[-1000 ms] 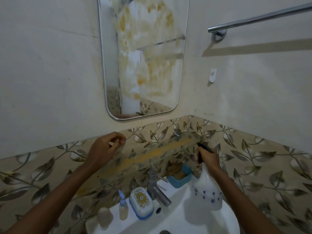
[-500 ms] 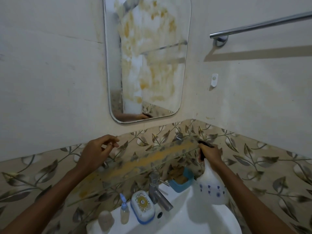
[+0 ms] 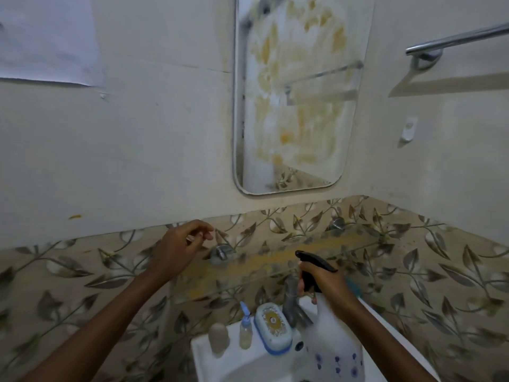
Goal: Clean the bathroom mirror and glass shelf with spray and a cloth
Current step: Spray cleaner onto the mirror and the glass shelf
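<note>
The wall mirror (image 3: pixel 300 92) hangs above the sink, smeared with yellow-brown stains. Below it a glass shelf (image 3: pixel 275 261) runs along the leaf-patterned tiles, with a yellow streak along it. My right hand (image 3: pixel 326 285) grips the black trigger of a white spray bottle (image 3: pixel 334 346) with blue flowers, held in front of the shelf over the sink. My left hand (image 3: pixel 179 246) hovers at the shelf's left end, fingers loosely curled, holding nothing that I can make out. No cloth is in view.
A white sink (image 3: pixel 248 362) with a metal tap (image 3: pixel 293 304), a soap dish (image 3: pixel 272 329), a small blue-capped bottle (image 3: pixel 245 326) and a beige bottle (image 3: pixel 218 337). A towel bar (image 3: pixel 454 40) and a white hook (image 3: pixel 409 129) on the right wall. A blue tub (image 3: pixel 355 288) behind my right wrist.
The view has swung left. My right hand has drawn the spray bottle back from the shelf's right end toward the tap. My left hand stays near the shelf's left end.
</note>
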Motion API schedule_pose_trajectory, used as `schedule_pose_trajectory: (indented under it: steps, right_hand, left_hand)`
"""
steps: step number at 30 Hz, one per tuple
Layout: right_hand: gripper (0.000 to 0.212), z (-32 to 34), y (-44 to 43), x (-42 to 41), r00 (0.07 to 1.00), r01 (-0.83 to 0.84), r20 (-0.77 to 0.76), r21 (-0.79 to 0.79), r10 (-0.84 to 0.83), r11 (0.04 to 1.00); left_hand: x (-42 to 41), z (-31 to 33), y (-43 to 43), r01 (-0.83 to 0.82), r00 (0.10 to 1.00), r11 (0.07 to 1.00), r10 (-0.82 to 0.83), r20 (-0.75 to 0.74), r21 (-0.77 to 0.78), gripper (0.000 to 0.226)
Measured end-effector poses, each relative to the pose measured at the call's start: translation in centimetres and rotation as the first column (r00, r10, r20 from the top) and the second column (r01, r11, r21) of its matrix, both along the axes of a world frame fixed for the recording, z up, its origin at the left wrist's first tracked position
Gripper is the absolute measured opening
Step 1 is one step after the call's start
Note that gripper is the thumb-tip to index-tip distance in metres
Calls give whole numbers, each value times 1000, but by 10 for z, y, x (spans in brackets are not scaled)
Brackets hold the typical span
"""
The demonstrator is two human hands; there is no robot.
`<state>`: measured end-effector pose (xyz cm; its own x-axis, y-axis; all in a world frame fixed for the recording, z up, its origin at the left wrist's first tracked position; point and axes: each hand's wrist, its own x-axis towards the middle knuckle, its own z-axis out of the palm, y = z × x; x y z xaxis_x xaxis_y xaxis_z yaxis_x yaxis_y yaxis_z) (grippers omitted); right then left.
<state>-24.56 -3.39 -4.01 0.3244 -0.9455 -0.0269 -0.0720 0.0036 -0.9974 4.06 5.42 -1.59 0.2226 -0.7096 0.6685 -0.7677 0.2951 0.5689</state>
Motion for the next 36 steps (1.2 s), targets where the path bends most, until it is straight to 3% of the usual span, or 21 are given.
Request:
schedule_pose_trajectory:
  steps: [5, 10, 17, 23, 27, 32, 36]
  right_hand:
    - [29, -1, 29, 32, 984, -163, 71, -51, 166, 985]
    - [28, -6, 47, 64, 959, -266, 81, -72, 272, 961]
    - [33, -13, 65, 92, 921, -386, 15, -79, 388, 919]
    - [31, -20, 55, 74, 948, -315, 20, -50, 316, 948]
    - [32, -26, 32, 43, 990, -138, -2, -48, 138, 989]
    - [34, -30, -4, -7, 998, 45, -53, -18, -45, 999]
    - [24, -24, -24, -38, 985, 167, -33, -53, -169, 985]
  left_hand:
    - [12, -4, 27, -70, 997, 998, 70, 35, -5, 39]
    - [25, -6, 49, -106, 994, 994, 106, -12, -19, 21]
    - [36, -9, 63, -153, 988, 988, 153, 15, -30, 26]
    - [36, -13, 57, -161, 987, 987, 161, 13, -11, 43]
    - [25, -13, 44, -100, 995, 995, 100, -22, 3, 35]
    - [4, -13, 18, -35, 999, 999, 36, -7, 29, 41]
    - [-10, -12, -3, 17, 1000, 999, -17, 11, 38, 32]
